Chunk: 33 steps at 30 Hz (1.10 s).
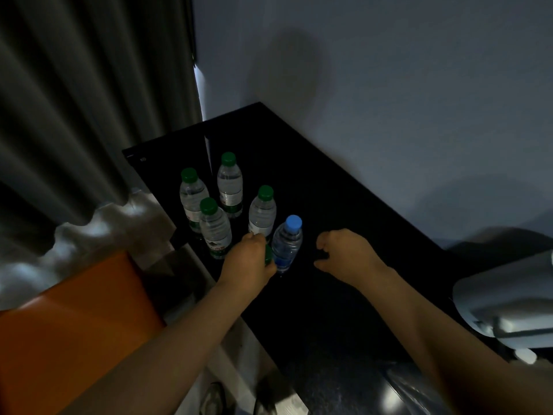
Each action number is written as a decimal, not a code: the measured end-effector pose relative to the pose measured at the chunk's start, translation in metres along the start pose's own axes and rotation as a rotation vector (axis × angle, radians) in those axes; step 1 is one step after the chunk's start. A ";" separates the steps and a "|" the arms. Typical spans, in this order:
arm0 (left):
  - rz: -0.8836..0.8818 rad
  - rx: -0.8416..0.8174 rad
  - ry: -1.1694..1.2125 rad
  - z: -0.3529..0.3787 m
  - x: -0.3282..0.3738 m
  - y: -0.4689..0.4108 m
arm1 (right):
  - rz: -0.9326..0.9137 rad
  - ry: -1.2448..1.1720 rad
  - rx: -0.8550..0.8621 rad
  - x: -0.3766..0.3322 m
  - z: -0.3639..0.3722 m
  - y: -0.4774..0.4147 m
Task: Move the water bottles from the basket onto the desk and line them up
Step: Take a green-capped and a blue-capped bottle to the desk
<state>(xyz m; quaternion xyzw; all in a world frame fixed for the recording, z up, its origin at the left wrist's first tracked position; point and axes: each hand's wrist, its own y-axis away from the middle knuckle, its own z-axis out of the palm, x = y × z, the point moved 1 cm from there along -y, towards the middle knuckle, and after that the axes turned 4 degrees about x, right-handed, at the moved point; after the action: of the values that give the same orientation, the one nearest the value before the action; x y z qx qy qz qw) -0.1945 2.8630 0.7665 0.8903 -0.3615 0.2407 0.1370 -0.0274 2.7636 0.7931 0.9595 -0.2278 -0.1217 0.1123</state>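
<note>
Two forearms were stretched over the desk; an upright green-capped bottle was gripped by the left hand, while the right hand, loosely curled, held nothing beside the blue-capped bottle.

1 head-worn wide-angle camera looks forward and steeply down over the near edge of a black desk, which runs from the lower right to a far corner at centre. Both forearms reach in from the bottom, the left hand and right hand close below the lens. A cluster of bottles stands at mid-distance left of centre. A curtain fills the far left, a wall the far right. No 2nd view overlaps it.
</note>
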 end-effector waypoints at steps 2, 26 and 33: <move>0.053 -0.025 -0.026 -0.004 0.004 -0.001 | 0.020 0.008 -0.034 0.001 0.002 0.008; 0.678 -0.609 -0.254 0.012 0.102 0.062 | 0.664 -0.224 -0.004 0.003 0.041 0.199; 0.834 -0.634 -0.267 0.056 0.162 0.117 | 0.859 -0.326 0.134 0.022 0.054 0.307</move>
<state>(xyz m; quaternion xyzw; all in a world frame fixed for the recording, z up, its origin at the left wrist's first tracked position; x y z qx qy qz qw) -0.1578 2.6638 0.8128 0.6091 -0.7535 0.0388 0.2445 -0.1500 2.4774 0.8214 0.7517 -0.6267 -0.1985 0.0530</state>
